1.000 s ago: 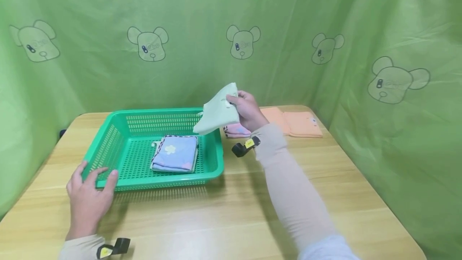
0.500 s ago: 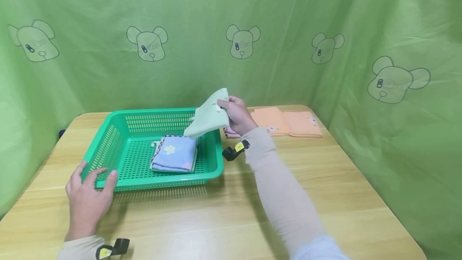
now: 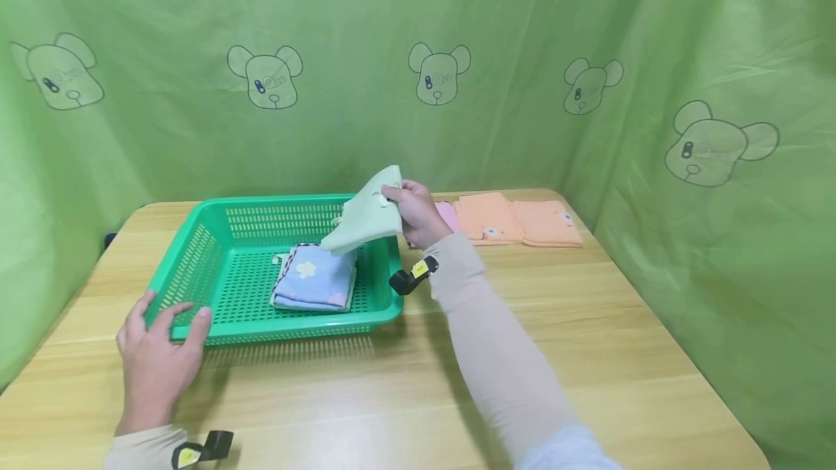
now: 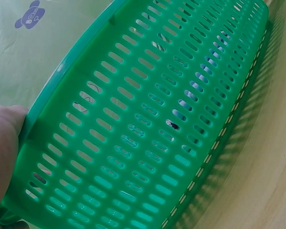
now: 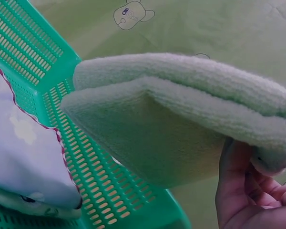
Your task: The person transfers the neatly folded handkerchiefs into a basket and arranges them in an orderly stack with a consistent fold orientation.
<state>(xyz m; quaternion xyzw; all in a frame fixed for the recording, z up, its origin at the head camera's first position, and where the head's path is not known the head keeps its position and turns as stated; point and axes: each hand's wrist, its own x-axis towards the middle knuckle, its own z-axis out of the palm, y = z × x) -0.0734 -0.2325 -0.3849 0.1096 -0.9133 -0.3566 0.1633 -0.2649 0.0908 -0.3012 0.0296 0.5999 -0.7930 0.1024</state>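
Note:
In the head view, my right hand pinches a folded pale green towel over the right side of a green plastic basket. The right wrist view shows that towel in thick folded layers, my thumb against its lower face. A folded blue towel with a white flower and a dark striped edge lies in the basket. Beneath it, another pale green towel shows in the right wrist view. My left hand holds the basket's near left corner, fingers and thumb over the rim.
Right of the basket, two folded orange towels lie side by side. A pink towel beside them is partly hidden by my right hand. Green curtains hang behind and beside the wooden table.
My right hand has carried the pale green towel left and slightly down, further over the basket and the blue towel. More of the orange towels shows. My left hand has stayed at the corner.

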